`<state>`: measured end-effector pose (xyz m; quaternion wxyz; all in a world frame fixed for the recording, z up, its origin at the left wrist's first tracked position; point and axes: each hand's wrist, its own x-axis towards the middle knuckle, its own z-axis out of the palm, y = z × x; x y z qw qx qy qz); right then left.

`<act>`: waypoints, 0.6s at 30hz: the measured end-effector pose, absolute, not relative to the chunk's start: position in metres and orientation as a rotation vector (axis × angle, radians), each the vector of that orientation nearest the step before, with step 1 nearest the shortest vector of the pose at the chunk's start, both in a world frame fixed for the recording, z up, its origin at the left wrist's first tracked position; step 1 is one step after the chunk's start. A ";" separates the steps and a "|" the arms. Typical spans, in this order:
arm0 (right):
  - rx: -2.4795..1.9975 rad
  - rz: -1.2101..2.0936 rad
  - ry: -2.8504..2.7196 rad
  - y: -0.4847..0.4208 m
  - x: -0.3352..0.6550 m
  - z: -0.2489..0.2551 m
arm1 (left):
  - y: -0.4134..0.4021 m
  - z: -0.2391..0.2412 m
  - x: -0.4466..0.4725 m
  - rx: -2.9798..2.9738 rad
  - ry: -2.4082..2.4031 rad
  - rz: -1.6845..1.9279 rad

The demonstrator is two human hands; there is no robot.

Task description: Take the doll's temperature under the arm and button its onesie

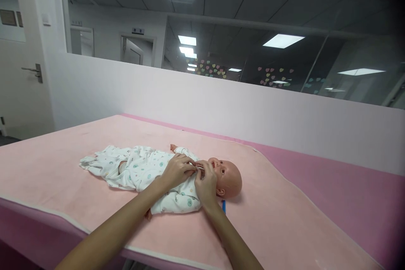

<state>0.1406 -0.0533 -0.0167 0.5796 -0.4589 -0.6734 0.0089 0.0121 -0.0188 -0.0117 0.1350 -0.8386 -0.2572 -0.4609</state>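
Baby doll (228, 177) lies on back in middle of pink mat (284, 219), bald head right, white printed romper (142, 168). Your left hand (177, 171) and right hand (205, 183) meet at doll's collar, fingers pinching romper fabric.

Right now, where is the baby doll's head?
In the head view, the doll's head lies right of centre on the pink mat, just right of the right hand, which meets the left hand at the romper collar.

Head view, forward-down, near over padded table (284, 219)
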 end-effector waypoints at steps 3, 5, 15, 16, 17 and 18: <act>-1.078 -0.049 -1.600 -0.054 0.140 -0.017 | -0.020 -0.011 0.012 -2.433 -0.726 -1.305; -1.080 -0.095 -1.622 -0.055 0.139 -0.017 | -0.020 -0.010 0.012 -2.435 -0.717 -1.281; -1.130 -0.210 -1.676 -0.050 0.142 -0.021 | -0.020 -0.011 0.010 -2.426 -0.697 -1.236; -1.133 -0.233 -1.681 -0.050 0.142 -0.021 | -0.020 -0.011 0.010 -2.425 -0.695 -1.241; -1.136 -0.251 -1.682 -0.050 0.143 -0.021 | -0.020 -0.011 0.010 -2.424 -0.694 -1.250; -1.140 -0.261 -1.680 -0.051 0.142 -0.022 | -0.019 -0.011 0.011 -2.423 -0.696 -1.262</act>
